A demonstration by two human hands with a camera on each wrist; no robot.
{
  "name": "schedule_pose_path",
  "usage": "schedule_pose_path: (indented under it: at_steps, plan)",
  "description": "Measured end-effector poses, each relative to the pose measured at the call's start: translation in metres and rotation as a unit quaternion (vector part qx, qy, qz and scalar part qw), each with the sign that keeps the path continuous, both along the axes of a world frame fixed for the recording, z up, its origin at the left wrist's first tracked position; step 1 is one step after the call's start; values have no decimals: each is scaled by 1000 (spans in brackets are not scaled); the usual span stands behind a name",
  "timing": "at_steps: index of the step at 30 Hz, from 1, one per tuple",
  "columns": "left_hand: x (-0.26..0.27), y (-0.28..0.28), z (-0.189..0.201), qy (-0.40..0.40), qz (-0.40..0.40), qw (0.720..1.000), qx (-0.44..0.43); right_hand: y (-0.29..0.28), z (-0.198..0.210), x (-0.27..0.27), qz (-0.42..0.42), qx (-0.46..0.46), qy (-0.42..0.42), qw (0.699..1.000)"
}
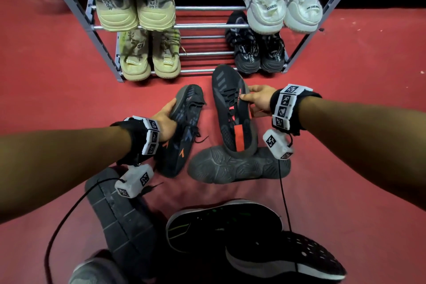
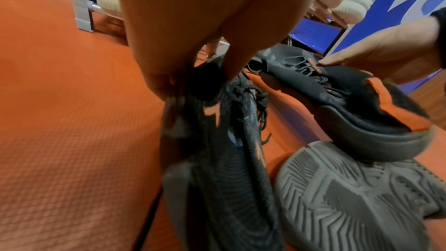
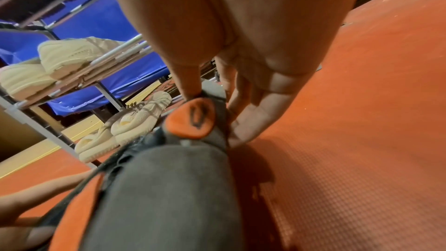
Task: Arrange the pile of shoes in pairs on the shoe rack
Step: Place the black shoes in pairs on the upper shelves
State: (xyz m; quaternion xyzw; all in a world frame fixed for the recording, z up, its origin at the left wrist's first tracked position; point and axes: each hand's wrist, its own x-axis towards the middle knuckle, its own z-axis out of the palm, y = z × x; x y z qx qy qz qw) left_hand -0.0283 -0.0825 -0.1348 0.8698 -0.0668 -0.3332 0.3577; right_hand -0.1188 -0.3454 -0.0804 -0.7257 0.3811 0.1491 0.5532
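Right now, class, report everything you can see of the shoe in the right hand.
The shoe is a dark grey sneaker with a knit-looking upper, black laces, faint toe stripes, an orange tongue and orange inner lining, and a thick grey sole. It is held upright, toe toward the rack, its heel resting on the upturned sole of another grey shoe. The right hand pinches it at the tongue and collar. It stays apart from the left hand's shoe.

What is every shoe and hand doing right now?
left hand: grips a dark shoe with orange marks, lifted on its side.
right hand: pinches a dark shoe with an orange tongue, heel resting on an upturned grey sole.
upturned grey-soled shoe: sole up, on the floor.
shoe rack: holds four pairs.
black shoes near the camera: loose on the floor.
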Motion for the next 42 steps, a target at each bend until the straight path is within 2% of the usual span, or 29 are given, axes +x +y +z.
schedule_pose_path:
  at_steps: [1,3,5,6,8,9,10,13,14,17,21,24,27,29,32,34,36,37,40,42]
  plan:
    - [1,3,-1,4,-10,1000,28,1,0,0,-10,13,13,1000]
    - [0,6,5,-68,-73,987,129,0,-3,1,-27,6,38,999]
    - [-4,7,13,-212,-197,935,203,-2,-4,0,-37,-23,60,997]
    - [-9,5,18,-281,-271,898,202,-4,-4,-1,-39,-30,66,997]
    - [-21,1,19,-350,-386,837,165,-7,-2,-3,-36,-35,69,996]
    - [-30,-3,18,-356,-421,821,150,-8,-1,-4,-28,-41,67,997]
    - [-38,-8,15,-339,-444,817,144,-8,-1,-5,-15,-50,65,997]
    - [-64,-21,1,-206,-485,836,157,-5,2,-11,18,-64,38,997]
    - [-72,-23,-3,-183,-488,839,157,-4,2,-13,25,-65,35,997]
    - [-84,-26,-10,-179,-477,845,165,-4,4,-16,38,-56,43,997]
    - [-83,-29,-7,-124,-408,895,130,-11,4,-15,49,-57,55,996]
    - [-75,-32,6,-127,-377,915,70,-19,3,-15,55,-53,49,996]
    - [-52,-32,33,-138,-346,928,-2,-32,1,-14,15,-78,7,997]
    - [-30,-29,52,-209,-346,915,-7,-37,4,-10,-27,-82,-17,996]
    - [-13,-22,67,-342,-345,873,47,-34,15,-2,-90,-83,-67,990]
    - [-14,-17,64,-377,-292,876,69,-29,21,1,-101,-102,-87,986]
    - [-22,-13,56,-375,-258,887,81,-23,22,0,-93,-104,-93,986]
    - [-25,-11,49,-361,-268,889,88,-17,24,-2,-85,-103,-89,987]
    - [-35,-6,30,-276,-325,900,92,-9,16,-11,-62,-97,-73,991]
    - [-40,-1,21,-221,-321,919,65,-3,12,-18,-63,-105,-63,990]
